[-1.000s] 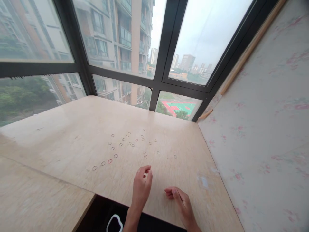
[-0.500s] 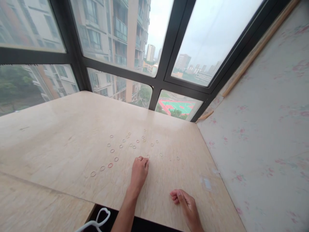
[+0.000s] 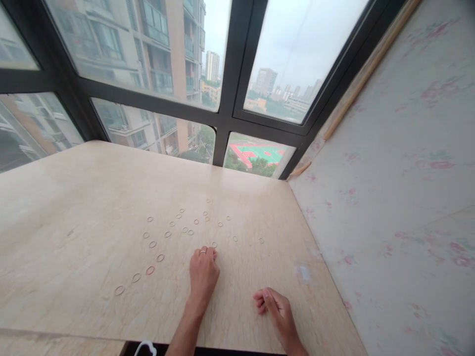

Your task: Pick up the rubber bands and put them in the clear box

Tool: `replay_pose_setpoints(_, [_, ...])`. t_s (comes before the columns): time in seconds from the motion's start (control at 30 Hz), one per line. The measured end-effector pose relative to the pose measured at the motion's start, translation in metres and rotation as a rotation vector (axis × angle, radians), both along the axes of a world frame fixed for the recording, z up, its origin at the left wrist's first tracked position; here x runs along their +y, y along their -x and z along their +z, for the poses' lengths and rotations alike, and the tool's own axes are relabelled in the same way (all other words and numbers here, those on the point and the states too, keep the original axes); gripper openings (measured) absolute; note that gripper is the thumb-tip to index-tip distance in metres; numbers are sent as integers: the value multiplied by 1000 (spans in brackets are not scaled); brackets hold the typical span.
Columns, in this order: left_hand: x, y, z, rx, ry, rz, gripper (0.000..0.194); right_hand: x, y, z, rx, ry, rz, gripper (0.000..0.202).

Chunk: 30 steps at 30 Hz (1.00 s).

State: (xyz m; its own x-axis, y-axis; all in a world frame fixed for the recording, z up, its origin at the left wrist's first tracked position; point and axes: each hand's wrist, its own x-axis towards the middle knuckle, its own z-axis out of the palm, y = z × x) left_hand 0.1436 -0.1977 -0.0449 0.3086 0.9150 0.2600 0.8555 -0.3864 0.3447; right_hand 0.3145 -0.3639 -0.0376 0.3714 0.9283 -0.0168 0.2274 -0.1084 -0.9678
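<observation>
My left hand [image 3: 204, 269] rests on the tabletop with its fingers curled down. A thin ring, like a small rubber band [image 3: 214, 244], lies just beyond its fingertips; whether they touch it I cannot tell. What those fingers hold, if anything, is hidden. Lower and to the right, my right hand [image 3: 273, 311] lies on its side, thumb laid over curled fingers, its contents out of sight. Several similar bands are spread over the surface, among them a red one [image 3: 150, 270], a dark one [image 3: 160, 257] and a greenish one [image 3: 235, 239].
The pale marbled tabletop [image 3: 92, 198] runs back to dark window frames [image 3: 156, 104]. A flowered wall [image 3: 389, 198] bounds the right side. Clear tape [image 3: 304, 272] sticks near that edge. At the front, a white looped object [image 3: 146, 346] shows beside a dark opening.
The view has turned slightly, so the bands and both hands appear farther left. My left hand stays by the same band, turned a little more knuckles-up; my right hand keeps its curl.
</observation>
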Motion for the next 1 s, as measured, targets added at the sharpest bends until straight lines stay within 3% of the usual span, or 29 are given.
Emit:
replay_pose_setpoints(0.23, [-4, -1, 5, 45, 37, -1, 30, 0, -1, 4, 33, -24, 7, 51])
replay_pose_setpoints(0.53, [-3, -1, 6, 35, 110, -9, 24, -1, -1, -4, 77, -39, 17, 50])
replay_pose_setpoints(0.73, [-4, -8, 11, 78, 119, 28, 26, -4, -4, 0, 51, -47, 112, 46])
replay_pose_setpoints(0.83, [-9, -12, 10, -132, 153, 28, 20, -5, -5, -1, 29, -50, 151, 44])
replay_pose_setpoints(1.0, [-23, -39, 17, -850, 466, -52, 21, -5, -6, -3, -2, -51, 169, 40])
